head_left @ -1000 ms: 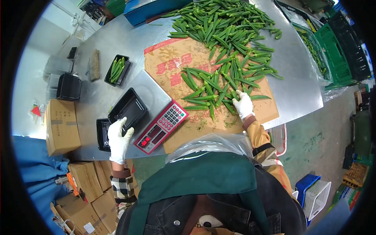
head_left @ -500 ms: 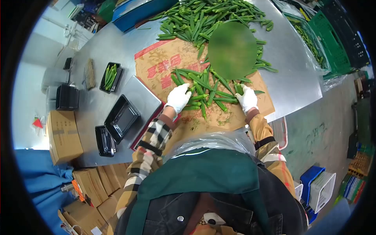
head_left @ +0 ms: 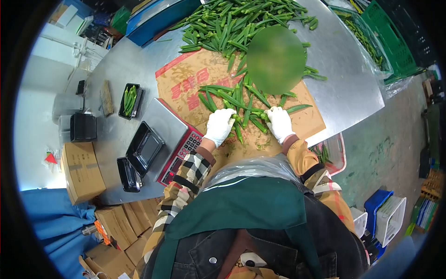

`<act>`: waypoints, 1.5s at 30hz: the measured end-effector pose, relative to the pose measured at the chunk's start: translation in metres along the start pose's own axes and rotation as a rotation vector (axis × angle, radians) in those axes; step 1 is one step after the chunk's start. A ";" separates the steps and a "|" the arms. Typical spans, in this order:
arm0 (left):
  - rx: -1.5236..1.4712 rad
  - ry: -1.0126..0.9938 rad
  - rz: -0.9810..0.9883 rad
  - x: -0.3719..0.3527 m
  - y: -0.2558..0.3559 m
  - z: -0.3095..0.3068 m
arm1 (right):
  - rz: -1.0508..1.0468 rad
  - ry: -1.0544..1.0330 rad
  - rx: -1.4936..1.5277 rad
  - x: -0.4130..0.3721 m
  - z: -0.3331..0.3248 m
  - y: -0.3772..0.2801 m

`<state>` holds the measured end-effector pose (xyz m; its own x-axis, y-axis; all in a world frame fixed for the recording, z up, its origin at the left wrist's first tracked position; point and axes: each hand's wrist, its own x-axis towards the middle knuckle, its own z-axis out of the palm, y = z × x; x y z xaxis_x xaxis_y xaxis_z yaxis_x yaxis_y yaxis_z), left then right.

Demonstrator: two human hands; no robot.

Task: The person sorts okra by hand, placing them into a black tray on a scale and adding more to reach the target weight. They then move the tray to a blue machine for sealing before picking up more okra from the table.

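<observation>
Loose okra pods (head_left: 239,95) lie in a small spread on a flattened cardboard sheet (head_left: 183,83). My left hand (head_left: 220,125), in a white glove, has its fingers closed around okra at the left side of the spread. At its right side my right hand (head_left: 279,123), gloved too, pinches the ends of okra pods. A gap with several pods separates the hands. Behind them a large okra pile (head_left: 232,23) covers the back of the metal table. A round blurred patch hides part of the pile and the cardboard.
Left of the cardboard, a scale (head_left: 173,122) carries an empty black tray (head_left: 145,148). Another black tray (head_left: 128,174) is beside it. Farther back, a black tray (head_left: 131,100) holds okra. Green crate (head_left: 388,39) at right; red-rimmed basket (head_left: 343,153) below the table edge.
My right hand has moved left and closed on pods; my left hand has shifted slightly right and down. The hands are nearer each other. The view has shifted a little, showing the scale's keypad.
</observation>
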<state>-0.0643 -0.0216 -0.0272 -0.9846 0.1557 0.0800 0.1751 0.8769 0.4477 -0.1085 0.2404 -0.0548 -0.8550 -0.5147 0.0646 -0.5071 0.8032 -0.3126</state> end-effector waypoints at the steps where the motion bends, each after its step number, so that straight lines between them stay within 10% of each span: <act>1: 0.000 0.018 0.030 -0.001 -0.002 0.002 | -0.003 -0.001 -0.002 -0.003 0.002 0.003; 9: -0.060 0.168 0.021 0.005 -0.003 -0.026 | 0.038 0.128 0.202 -0.050 -0.059 0.029; 14: -0.285 0.158 -0.043 -0.011 0.012 -0.075 | 0.520 -0.380 -0.017 -0.116 -0.131 0.118; 18: 0.166 -0.079 0.108 -0.037 0.018 -0.044 | 0.288 0.154 0.113 -0.103 -0.085 0.127; 21: 0.435 -0.248 0.029 -0.043 0.013 -0.006 | 0.145 0.184 0.080 -0.058 -0.052 0.094; 45: 0.097 0.107 0.201 0.078 0.000 -0.029 | 0.135 -0.163 0.096 0.000 0.005 -0.029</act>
<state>-0.1412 -0.0224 0.0054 -0.9235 0.2867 0.2548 0.3612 0.8736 0.3262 -0.0928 0.2156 -0.0502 -0.8816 -0.4522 -0.1351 -0.3698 0.8397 -0.3976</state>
